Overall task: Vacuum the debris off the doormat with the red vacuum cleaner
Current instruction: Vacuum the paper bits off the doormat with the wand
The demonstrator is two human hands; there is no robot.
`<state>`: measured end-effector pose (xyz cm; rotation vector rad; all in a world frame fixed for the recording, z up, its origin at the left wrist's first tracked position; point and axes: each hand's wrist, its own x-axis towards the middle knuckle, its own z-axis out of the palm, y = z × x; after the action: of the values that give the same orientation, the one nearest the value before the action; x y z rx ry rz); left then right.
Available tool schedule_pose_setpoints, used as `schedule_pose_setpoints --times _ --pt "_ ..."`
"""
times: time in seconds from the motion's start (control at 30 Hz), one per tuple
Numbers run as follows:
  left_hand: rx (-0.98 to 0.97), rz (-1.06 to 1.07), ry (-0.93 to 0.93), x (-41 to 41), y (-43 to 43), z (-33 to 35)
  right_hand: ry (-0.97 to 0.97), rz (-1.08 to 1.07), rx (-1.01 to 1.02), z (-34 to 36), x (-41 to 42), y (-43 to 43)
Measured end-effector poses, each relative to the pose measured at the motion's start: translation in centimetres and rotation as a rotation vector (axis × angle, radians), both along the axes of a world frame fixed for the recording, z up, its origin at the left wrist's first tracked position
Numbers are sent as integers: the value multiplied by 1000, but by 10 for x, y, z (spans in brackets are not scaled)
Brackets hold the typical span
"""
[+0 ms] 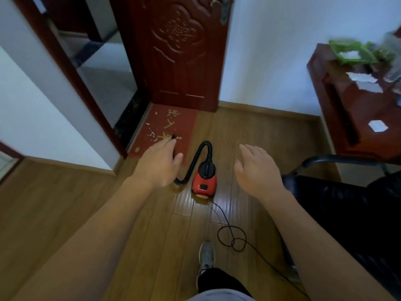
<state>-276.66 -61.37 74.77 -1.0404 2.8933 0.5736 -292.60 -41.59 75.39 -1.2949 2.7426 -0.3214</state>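
Both arms are stretched out forward over the wooden floor (65, 213), and nothing is gripped by either one. The left hand (159, 165) is seen palm down with its fingers loosely spread and empty, held in the line of sight over the near edge of the doormat (184, 122). The right hand (256, 171) is likewise opened out, fingers relaxed and apart, nothing held. Between the two hands the red vacuum cleaner (204, 181) is found sitting on the floor, just beside the mat's near corner. Its black hose (200, 151) is looped up from the top and down to the floor at the left, then hidden behind the left hand; a dark tip shows on the mat past the fingertips. White debris (152, 134) is scattered across the mat, which is laid at the foot of the carved dark door (180, 51). A thin black cord (232, 237) is coiled behind the cleaner, near a grey shoe (206, 256).
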Motion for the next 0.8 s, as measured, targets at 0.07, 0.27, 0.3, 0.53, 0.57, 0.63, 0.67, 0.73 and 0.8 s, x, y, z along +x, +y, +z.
schedule_pose_setpoints --times 0.07,0.27,0.3,0.53,0.57,0.63,0.67,0.73,0.8 --pt "-8 37 22 -8 -20 1 1 41 8 -2 -15 -28" --pt "13 137 32 -33 -84 -5 20 156 57 -4 -56 -113" --pt "16 152 29 -35 -94 -6 19 175 68 -4 -62 -127" --pt "48 217 25 -32 -166 -19 -15 261 92 -9 -79 -216" --pt "58 228 21 -30 -178 -23 -20 266 98 -11 -80 -229" --pt "73 236 17 -26 -204 -31 -27 266 107 -15 -79 -256" --pt "73 231 19 -24 -215 -35 -32 260 112 -18 -78 -269" --pt "94 222 9 -21 -245 -44 -51 236 123 -23 -76 -297" --pt "129 221 3 -20 -278 -55 -83 200 127 -30 -72 -326"
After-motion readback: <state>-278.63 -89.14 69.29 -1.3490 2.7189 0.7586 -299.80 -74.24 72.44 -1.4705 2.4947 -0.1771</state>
